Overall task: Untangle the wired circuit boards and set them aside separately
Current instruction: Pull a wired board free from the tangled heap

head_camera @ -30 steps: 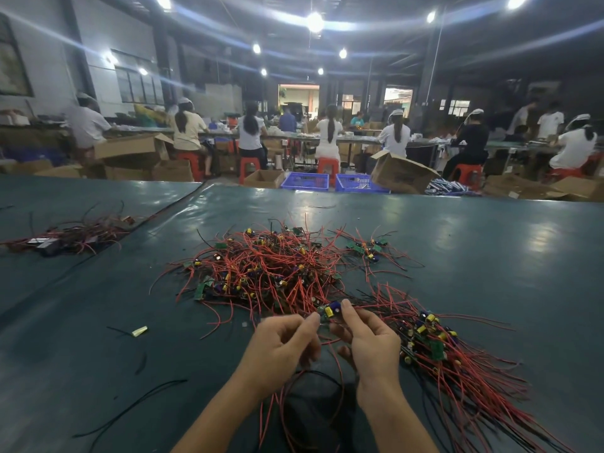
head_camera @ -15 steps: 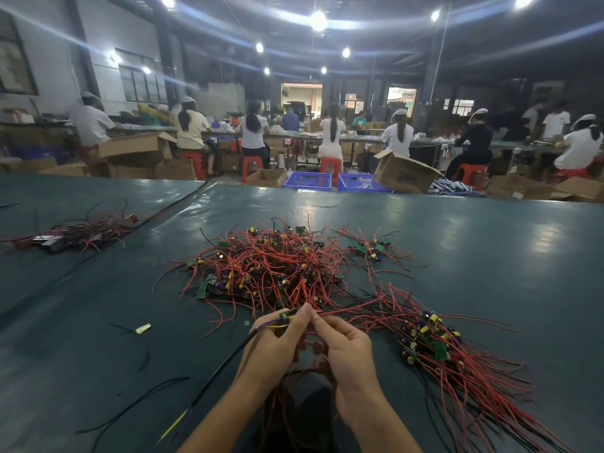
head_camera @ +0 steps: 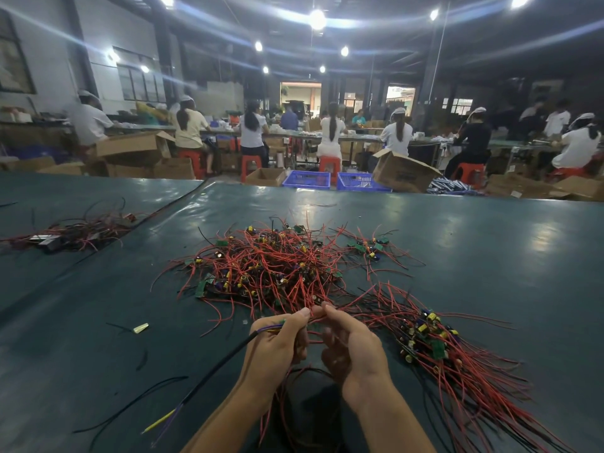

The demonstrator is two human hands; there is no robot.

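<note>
Glossy dark-green worktop (head_camera: pixel 490 256). Tangled wired circuit boards (head_camera: pixel 271 266) piled mid-worktop, straighter bunch (head_camera: pixel 457 361) laid near right. Near edge: red wires (head_camera: pixel 351 302) pinched by left hand (head_camera: pixel 274 348) and right hand (head_camera: pixel 353 348). Far side occupied by blue crates (head_camera: pixel 307 179), seated workers (head_camera: pixel 330 135).

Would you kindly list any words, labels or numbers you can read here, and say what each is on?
None can be read.
Cardboard box beyond the table: dark print, too blurred to read.
Wired boards: any markings are too small to make out.
</note>
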